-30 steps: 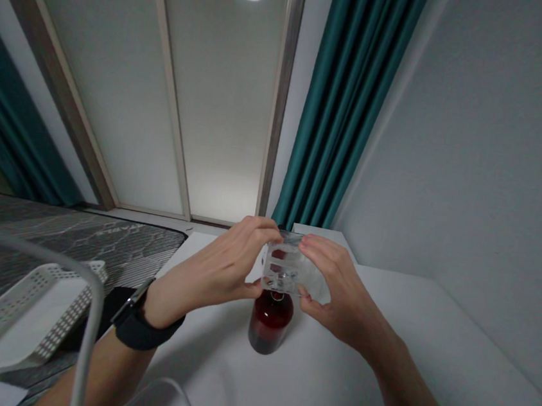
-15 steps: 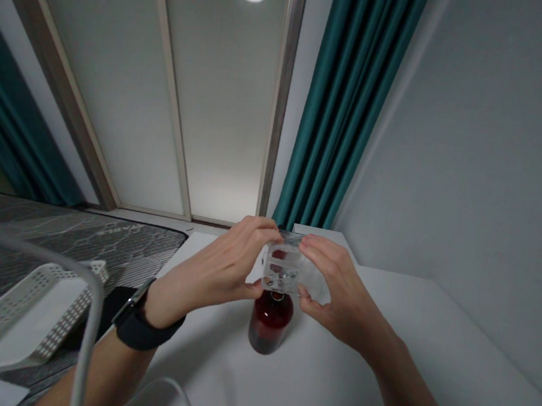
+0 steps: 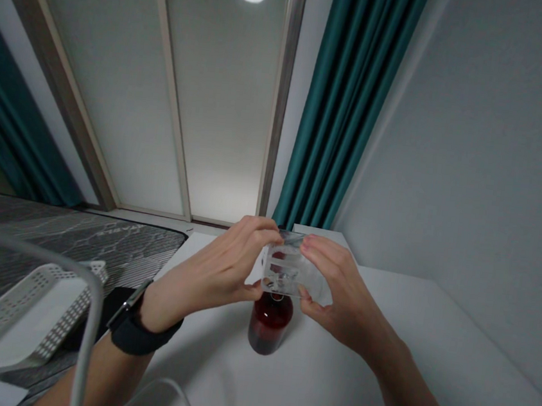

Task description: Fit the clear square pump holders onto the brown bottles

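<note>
My left hand (image 3: pixel 213 271) and my right hand (image 3: pixel 341 294) hold a clear plastic rectangular box (image 3: pixel 289 271) between their fingers, one at each end. Directly below the box stands a glass bottle of dark red liquid (image 3: pixel 269 327), its small neck almost touching the box's underside. Neither hand touches the bottle. A black-strapped watch (image 3: pixel 134 331) circles my left wrist. Part of the box's far side is hidden behind my fingertips.
The bottle stands on a white tabletop (image 3: pixel 214 378), with a white wall (image 3: pixel 474 153) to the right. A perforated white tray (image 3: pixel 29 313) and a grey wire loop (image 3: pixel 91 313) sit at lower left. A dark patterned mat (image 3: pixel 78 241) lies beyond them.
My hands have turned the clear box very slightly, and my left wrist has rotated a little. The bottle stays in place.
</note>
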The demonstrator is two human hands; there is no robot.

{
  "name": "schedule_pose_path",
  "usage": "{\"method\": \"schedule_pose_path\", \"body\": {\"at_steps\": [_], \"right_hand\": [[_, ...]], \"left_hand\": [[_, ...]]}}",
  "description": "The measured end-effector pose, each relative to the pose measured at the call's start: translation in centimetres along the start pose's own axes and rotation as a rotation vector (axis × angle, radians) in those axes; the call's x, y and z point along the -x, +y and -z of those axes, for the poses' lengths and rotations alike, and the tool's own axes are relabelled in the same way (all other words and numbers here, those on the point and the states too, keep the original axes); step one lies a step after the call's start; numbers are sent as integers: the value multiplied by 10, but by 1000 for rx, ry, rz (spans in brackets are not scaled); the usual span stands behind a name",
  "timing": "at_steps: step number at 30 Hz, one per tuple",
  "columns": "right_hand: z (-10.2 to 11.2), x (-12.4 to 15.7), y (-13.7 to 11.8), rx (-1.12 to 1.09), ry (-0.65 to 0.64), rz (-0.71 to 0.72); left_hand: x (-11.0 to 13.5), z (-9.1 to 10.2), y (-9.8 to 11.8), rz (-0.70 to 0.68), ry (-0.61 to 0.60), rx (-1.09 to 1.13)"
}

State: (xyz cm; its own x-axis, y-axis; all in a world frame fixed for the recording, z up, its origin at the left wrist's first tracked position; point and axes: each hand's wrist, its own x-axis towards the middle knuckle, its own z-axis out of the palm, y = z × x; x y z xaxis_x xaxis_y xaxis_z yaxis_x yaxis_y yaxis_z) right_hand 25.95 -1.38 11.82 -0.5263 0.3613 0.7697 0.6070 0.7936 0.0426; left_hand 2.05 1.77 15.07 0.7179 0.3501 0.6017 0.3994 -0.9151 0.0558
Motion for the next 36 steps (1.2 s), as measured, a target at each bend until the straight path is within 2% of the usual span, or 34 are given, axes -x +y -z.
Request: {"method": "schedule_pose_path", "body": {"at_steps": [36], "right_hand": [[4,-6,-2,65,57,40]], "left_hand": [[0,3,3,-36,41,-43]]}}
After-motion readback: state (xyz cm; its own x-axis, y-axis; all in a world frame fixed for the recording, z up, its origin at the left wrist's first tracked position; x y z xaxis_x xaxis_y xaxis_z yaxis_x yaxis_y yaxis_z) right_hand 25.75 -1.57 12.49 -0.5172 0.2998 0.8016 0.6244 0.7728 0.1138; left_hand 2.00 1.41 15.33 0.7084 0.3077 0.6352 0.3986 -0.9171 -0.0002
